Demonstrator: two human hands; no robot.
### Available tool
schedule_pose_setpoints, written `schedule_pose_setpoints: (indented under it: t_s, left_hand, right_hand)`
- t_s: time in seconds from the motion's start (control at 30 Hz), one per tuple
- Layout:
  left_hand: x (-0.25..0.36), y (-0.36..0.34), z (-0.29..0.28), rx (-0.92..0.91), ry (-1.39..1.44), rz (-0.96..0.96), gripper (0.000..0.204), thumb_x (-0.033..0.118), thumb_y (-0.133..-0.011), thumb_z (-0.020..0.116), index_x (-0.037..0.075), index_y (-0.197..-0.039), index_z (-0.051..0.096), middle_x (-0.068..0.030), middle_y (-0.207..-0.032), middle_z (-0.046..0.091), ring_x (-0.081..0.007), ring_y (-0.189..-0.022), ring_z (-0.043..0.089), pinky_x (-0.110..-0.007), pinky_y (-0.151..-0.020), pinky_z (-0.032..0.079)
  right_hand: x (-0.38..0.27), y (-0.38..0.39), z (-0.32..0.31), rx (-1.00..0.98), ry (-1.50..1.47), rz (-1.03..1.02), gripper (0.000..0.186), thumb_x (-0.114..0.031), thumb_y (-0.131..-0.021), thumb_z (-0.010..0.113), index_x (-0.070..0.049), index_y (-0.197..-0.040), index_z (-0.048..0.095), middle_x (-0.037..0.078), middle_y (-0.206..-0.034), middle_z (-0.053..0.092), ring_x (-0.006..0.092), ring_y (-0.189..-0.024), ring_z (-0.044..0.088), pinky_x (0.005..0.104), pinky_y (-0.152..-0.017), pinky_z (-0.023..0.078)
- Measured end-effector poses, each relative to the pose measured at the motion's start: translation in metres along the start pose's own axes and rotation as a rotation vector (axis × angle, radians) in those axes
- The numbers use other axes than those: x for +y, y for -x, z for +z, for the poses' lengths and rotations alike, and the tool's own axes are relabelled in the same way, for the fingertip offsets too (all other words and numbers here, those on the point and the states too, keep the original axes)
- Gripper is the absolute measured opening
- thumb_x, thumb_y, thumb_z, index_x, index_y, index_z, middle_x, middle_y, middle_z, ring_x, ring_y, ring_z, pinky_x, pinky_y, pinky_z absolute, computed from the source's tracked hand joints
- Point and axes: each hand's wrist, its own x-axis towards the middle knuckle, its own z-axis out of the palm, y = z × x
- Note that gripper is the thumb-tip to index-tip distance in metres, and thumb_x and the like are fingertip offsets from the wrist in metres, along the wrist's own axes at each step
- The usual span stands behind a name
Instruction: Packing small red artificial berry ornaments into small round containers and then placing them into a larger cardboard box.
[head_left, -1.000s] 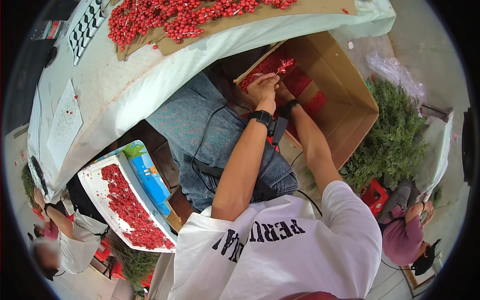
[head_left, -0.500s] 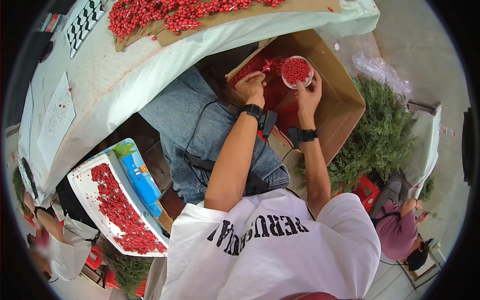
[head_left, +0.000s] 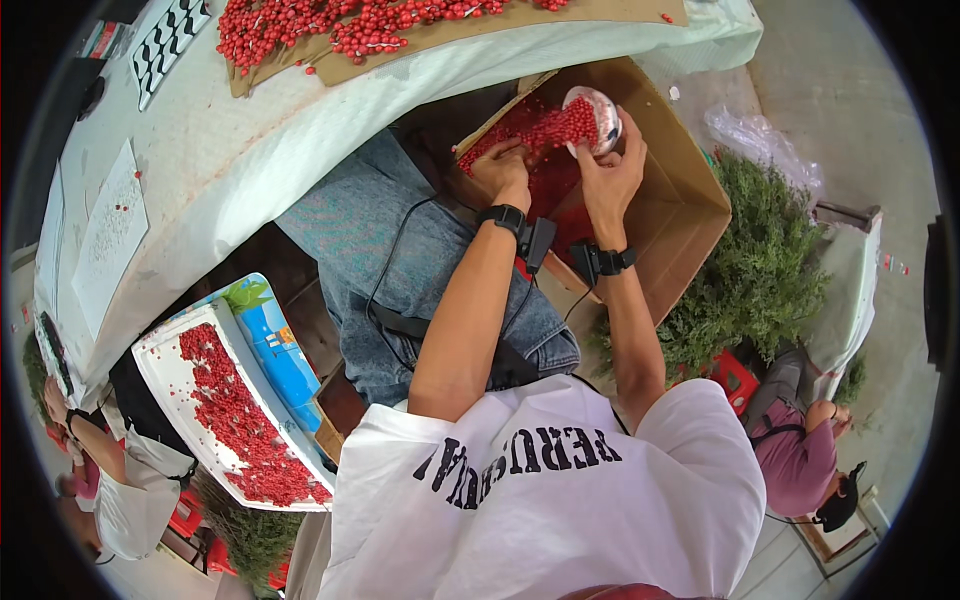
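My right hand [head_left: 613, 178] grips a small white bowl [head_left: 607, 112] by its rim, tipped onto its side toward the left. Red berries [head_left: 562, 128] spill from it in a stream into the cardboard box [head_left: 672, 215] below. My left hand [head_left: 500, 172] is inside the box's left part, at the edge of the falling berries. Its fingers are curled together, and what they hold, if anything, is hidden. More red berries lie in the box under both hands.
Bunches of red berries [head_left: 300, 40] lie on cardboard on the white-covered table [head_left: 250, 150]. A white foam tray [head_left: 165, 365] of loose berries stands at left. Green foliage [head_left: 760, 250] is beside the box on the right. Two co-workers [head_left: 795, 455] [head_left: 140, 495] are at the sides.
My right hand has tipped the bowl from nearly upright to its side, and its berries now pour leftward into the box. The left hand stays in about the same place.
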Motion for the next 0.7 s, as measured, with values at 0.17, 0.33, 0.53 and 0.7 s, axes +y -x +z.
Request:
schedule_pose_setpoints:
  t_s: [0.17,0.33,0.53,0.7]
  left_hand:
    - [-0.013,-0.015,-0.005,-0.024,0.076,-0.005,0.012,-0.010,-0.076,0.069,-0.002,-0.085,0.070,-0.0099,-0.080,0.069,-0.0166,-0.062,0.063,-0.026,-0.054,0.052]
    - [-0.008,-0.022,-0.024,0.027,0.068,0.006,0.010,-0.004,-0.078,0.072,0.001,-0.087,0.070,-0.0079,-0.080,0.069,-0.0142,-0.060,0.063,-0.025,-0.052,0.050]
    - [0.000,-0.001,0.012,-0.125,0.051,-0.182,0.012,0.000,-0.080,0.073,0.003,-0.090,0.069,-0.0062,-0.081,0.070,-0.0130,-0.059,0.063,-0.023,-0.048,0.045]
    - [0.001,-0.003,0.001,-0.110,-0.009,-0.189,0.012,0.002,-0.081,0.074,0.004,-0.092,0.069,-0.0052,-0.082,0.070,-0.0127,-0.060,0.063,-0.022,-0.049,0.044]
  right_hand:
    - [0.016,-0.005,0.005,0.106,-0.028,-0.050,0.056,0.003,-0.076,0.067,-0.003,-0.128,0.050,0.012,-0.115,0.055,0.0116,-0.080,0.060,0.0231,-0.061,0.050]
    - [0.130,0.021,0.046,0.117,0.145,0.209,0.050,-0.011,-0.076,0.068,-0.001,-0.123,0.054,0.018,-0.115,0.058,0.0230,-0.092,0.062,0.0326,-0.064,0.052]
    - [0.353,0.048,0.076,-0.459,0.066,0.813,0.038,-0.017,-0.077,0.068,0.001,-0.110,0.063,0.017,-0.097,0.069,0.0304,-0.090,0.066,0.0377,-0.074,0.052]
    - [0.325,0.070,0.096,-0.725,0.065,0.650,0.042,-0.020,-0.078,0.070,0.000,-0.114,0.063,0.016,-0.101,0.070,0.0250,-0.089,0.067,0.0378,-0.074,0.051]
